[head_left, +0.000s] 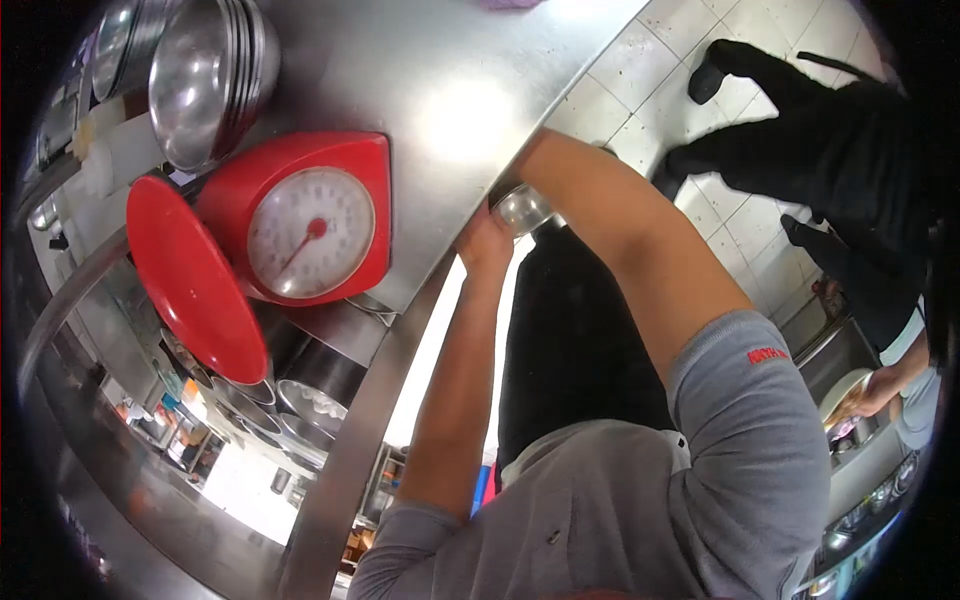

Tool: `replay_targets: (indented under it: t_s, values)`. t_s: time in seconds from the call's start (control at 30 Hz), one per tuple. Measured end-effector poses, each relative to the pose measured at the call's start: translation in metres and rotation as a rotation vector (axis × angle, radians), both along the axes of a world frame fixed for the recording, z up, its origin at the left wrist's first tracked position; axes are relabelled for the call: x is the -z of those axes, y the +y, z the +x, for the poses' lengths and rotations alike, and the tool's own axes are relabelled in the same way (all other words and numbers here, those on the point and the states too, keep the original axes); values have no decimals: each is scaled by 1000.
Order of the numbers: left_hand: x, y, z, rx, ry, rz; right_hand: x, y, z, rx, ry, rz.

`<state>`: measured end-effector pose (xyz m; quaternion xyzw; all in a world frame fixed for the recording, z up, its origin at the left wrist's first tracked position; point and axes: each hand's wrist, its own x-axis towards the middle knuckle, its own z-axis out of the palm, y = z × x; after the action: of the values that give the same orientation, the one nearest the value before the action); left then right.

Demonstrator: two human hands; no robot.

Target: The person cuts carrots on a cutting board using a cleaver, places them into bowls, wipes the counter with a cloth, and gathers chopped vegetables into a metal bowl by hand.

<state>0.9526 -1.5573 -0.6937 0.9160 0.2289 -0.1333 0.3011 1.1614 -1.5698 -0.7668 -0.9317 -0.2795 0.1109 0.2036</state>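
Note:
My left hand [486, 241] is at the counter's edge, against a shiny metal bowl [524, 211] that shows only in part. Its fingers are hidden, so I cannot tell whether they grip the bowl. My right forearm [580, 185] reaches across to the same edge, and the hand at its end is out of sight below the counter. On the steel counter [440, 200], left of my hands, stands a red dial scale [312, 228] with a round red pan [195, 280].
Stacked metal bowls [205, 85] stand beyond the scale. Pots [320, 385] sit on a lower level at left. A person in dark trousers [790, 140] is on the tiled floor [640, 90] at right. Another person's hand [875, 390] holds a pale plate [845, 395].

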Motion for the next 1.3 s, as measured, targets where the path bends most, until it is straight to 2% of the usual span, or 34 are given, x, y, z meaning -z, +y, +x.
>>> replay_targets:
  t_s: [0.2, 0.27, 0.3, 0.37, 0.53, 0.63, 0.67, 0.7, 0.77, 0.87, 0.93, 1.0, 1.03, 1.07, 1.13, 1.23, 1.3]
  values:
    - [-31, 4, 1, 36, 141, -75, -17, -25, 38, 77, 30, -76]
    - [-38, 2, -11, -46, -25, -254, -23, -32, 54, 99, 37, -96]
    - [-42, 1, -17, -36, -26, -254, -28, -36, 59, 112, 41, -103]
    - [-53, -6, -17, -162, -34, -468, -36, -44, 65, 124, 35, -97]
    - [-49, -10, -2, -177, -29, -564, -54, -76, 65, 117, 29, -34]
    - [-59, -16, 13, -257, 55, -524, -38, -116, 54, -11, -82, 90]
    - [-80, -22, 27, -387, 154, -657, -51, -136, 41, 212, 271, 285]
    - [-80, -25, 31, -438, 186, -749, -125, -155, 12, 532, 450, 532]
    - [-54, -27, 39, -440, 191, -924, -157, -190, -21, 576, 639, 529]
    - [-79, -53, 61, -471, 204, -1009, -165, -215, -80, 588, 537, 517]
    - [-66, -67, 65, -387, 145, -1031, -153, -227, -107, 378, 358, 25]
    - [-58, -75, 69, -297, 89, -1044, -187, -233, -116, 363, 398, -13]
    - [-57, -77, 71, -262, 99, -957, -205, -236, -115, 338, 448, -52]
    - [-65, -80, 70, -230, 113, -871, -218, -243, -113, 347, 447, -54]
    - [-76, -86, 71, -229, 89, -912, -239, -260, -110, 365, 542, 125]
    - [-89, -81, 72, -207, 97, -950, -266, -262, -110, 514, 487, 209]
    - [-65, -73, 71, -212, 88, -944, -254, -263, -116, 519, 423, 224]
